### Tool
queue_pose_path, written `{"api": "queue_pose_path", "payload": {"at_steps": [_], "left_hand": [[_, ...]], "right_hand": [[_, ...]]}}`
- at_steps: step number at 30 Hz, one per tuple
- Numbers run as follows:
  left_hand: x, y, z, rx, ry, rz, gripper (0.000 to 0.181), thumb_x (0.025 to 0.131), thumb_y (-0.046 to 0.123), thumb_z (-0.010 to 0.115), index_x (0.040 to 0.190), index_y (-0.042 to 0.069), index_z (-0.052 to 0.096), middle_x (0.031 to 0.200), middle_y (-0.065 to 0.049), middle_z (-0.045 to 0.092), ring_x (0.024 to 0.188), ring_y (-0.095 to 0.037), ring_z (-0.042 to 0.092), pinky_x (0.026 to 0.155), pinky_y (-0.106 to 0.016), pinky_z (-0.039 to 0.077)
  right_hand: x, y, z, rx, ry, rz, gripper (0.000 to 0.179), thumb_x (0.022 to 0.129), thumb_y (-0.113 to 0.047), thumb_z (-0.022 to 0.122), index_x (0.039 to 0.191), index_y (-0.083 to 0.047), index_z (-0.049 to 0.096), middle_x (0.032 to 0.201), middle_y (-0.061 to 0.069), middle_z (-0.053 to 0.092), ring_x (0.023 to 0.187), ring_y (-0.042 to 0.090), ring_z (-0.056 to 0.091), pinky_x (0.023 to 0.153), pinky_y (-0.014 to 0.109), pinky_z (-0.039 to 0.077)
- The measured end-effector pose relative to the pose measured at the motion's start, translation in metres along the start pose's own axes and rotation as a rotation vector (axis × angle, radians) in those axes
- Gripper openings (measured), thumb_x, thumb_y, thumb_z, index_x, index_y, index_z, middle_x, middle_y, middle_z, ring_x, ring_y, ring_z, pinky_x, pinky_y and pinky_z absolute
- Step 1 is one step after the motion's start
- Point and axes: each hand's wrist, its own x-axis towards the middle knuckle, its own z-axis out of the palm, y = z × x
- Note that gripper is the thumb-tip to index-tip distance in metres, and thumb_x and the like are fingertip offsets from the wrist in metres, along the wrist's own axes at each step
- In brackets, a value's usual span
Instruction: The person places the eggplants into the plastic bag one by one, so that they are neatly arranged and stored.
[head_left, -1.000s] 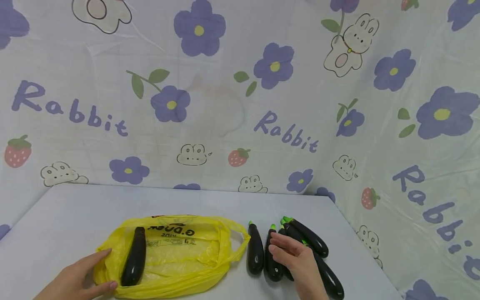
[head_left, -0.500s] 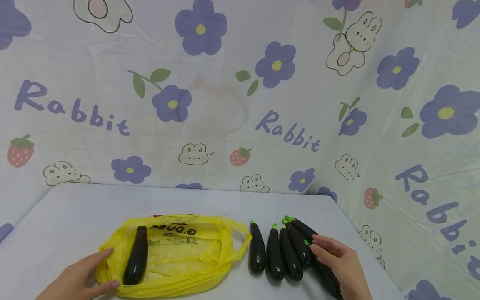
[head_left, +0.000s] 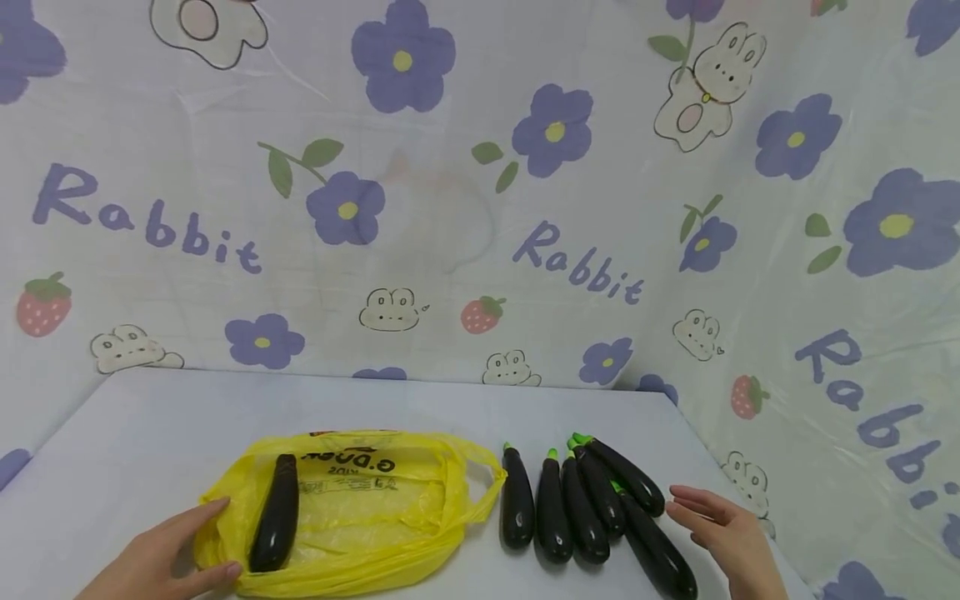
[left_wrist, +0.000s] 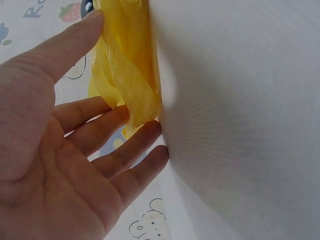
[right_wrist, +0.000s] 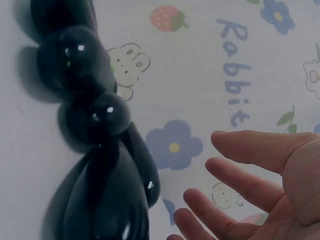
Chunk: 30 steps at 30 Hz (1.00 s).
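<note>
A yellow plastic bag (head_left: 360, 533) with black print lies on the table, its mouth facing up. One dark eggplant (head_left: 275, 517) lies at its left side. My left hand (head_left: 168, 550) rests at the bag's left end, fingers spread and only lightly bent; in the left wrist view the fingertips touch the crumpled plastic. To the right of the bag lie several glossy eggplants (head_left: 553, 517) with green stem ends. My right hand (head_left: 723, 529) hovers just right of this group, holding nothing, fingers loosely extended. In the right wrist view a gap separates the hand from the eggplants (right_wrist: 107, 200).
The white table (head_left: 420, 404) reaches back to a hanging cloth (head_left: 435, 275) printed with flowers, rabbits and strawberries. This cloth also runs along the right side. One handle (head_left: 491, 492) of the bag sticks out beside the leftmost eggplant of the group.
My right hand has moved rightward from above the eggplants to beyond their right side, uncovering them. My left hand stays at the bag. The eggplants and bag look unmoved.
</note>
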Motion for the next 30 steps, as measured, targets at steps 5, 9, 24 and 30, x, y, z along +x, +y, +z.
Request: {"api": "queue_pose_path", "payload": {"at_steps": [5, 9, 24, 30], "left_hand": [[0.001, -0.001, 0.003, -0.021, -0.006, -0.032, 0.097, 0.080, 0.059, 0.072, 0.144, -0.006, 0.041, 0.139, -0.033, 0.044, 0.124, -0.057, 0.039, 0.095, -0.067, 0.040], [0.000, -0.002, 0.005, -0.036, -0.012, -0.035, 0.096, 0.080, 0.058, 0.073, 0.144, -0.006, 0.041, 0.139, -0.033, 0.044, 0.123, -0.056, 0.040, 0.095, -0.067, 0.041], [0.000, -0.004, 0.003, -0.031, -0.021, -0.054, 0.098, 0.079, 0.060, 0.072, 0.145, -0.005, 0.041, 0.139, -0.032, 0.045, 0.124, -0.056, 0.040, 0.095, -0.066, 0.042], [0.001, -0.003, 0.004, -0.045, -0.021, -0.053, 0.098, 0.079, 0.061, 0.072, 0.145, -0.004, 0.040, 0.139, -0.032, 0.044, 0.124, -0.056, 0.040, 0.095, -0.066, 0.041]], "right_hand": [[0.007, 0.005, -0.001, -0.018, -0.042, 0.033, 0.071, 0.086, -0.038, 0.077, 0.138, 0.004, 0.052, 0.125, 0.023, 0.060, 0.120, 0.046, 0.050, 0.099, 0.059, 0.044], [0.011, 0.010, 0.000, -0.046, -0.078, 0.047, 0.070, 0.086, -0.036, 0.077, 0.137, 0.005, 0.052, 0.125, 0.027, 0.058, 0.118, 0.048, 0.050, 0.097, 0.060, 0.046], [0.012, 0.023, -0.003, -0.034, -0.144, 0.084, 0.061, 0.084, -0.036, 0.079, 0.131, 0.000, 0.061, 0.114, 0.013, 0.068, 0.101, 0.026, 0.064, 0.085, 0.051, 0.054], [0.014, 0.026, -0.002, -0.090, -0.176, 0.081, 0.067, 0.081, -0.040, 0.080, 0.131, -0.002, 0.061, 0.117, 0.016, 0.066, 0.100, 0.028, 0.062, 0.082, 0.049, 0.054]]}}
